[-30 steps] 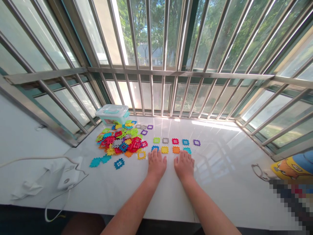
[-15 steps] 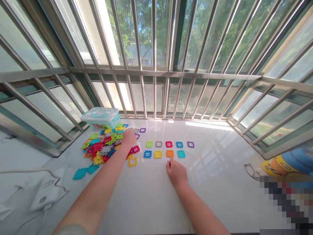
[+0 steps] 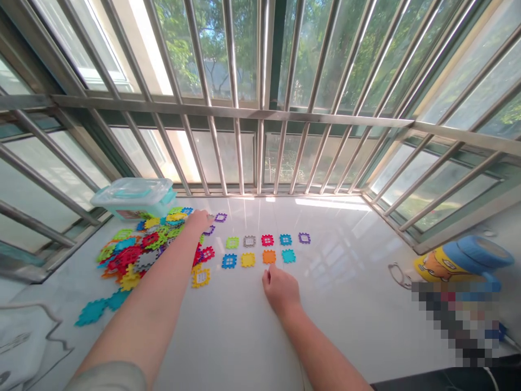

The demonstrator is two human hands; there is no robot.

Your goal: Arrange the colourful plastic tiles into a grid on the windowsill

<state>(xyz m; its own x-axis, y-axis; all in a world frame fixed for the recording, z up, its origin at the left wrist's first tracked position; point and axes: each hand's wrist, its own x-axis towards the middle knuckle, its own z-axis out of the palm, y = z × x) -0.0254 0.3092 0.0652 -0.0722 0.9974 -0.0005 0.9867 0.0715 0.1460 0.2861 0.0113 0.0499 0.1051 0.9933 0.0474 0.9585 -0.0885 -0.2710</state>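
Note:
My left hand [image 3: 198, 221] reaches far forward to the back edge of a heap of colourful square plastic tiles [image 3: 138, 247]; its fingers are hidden behind the hand. My right hand [image 3: 280, 290] rests on the white sill, fingers loosely curled, index tip just below an orange tile [image 3: 269, 256]. Two rows of single tiles lie ahead: green [image 3: 232, 242], grey [image 3: 249, 240], red [image 3: 267, 239], blue [image 3: 285, 239], purple [image 3: 304, 238]; below them blue [image 3: 229, 261], yellow [image 3: 248, 259], orange, teal [image 3: 288, 256].
A clear lidded box [image 3: 134, 196] stands behind the heap. Window bars [image 3: 260, 117] fence the sill on three sides. A yellow and blue toy [image 3: 459, 263] and a metal ring [image 3: 401, 276] lie at the right. A yellow frame tile [image 3: 201, 277] and teal tiles [image 3: 93, 311] lie apart.
My left hand left the tile rows and stretched to the heap at the far left. My right hand drew back a little and curled. The view swung leftward.

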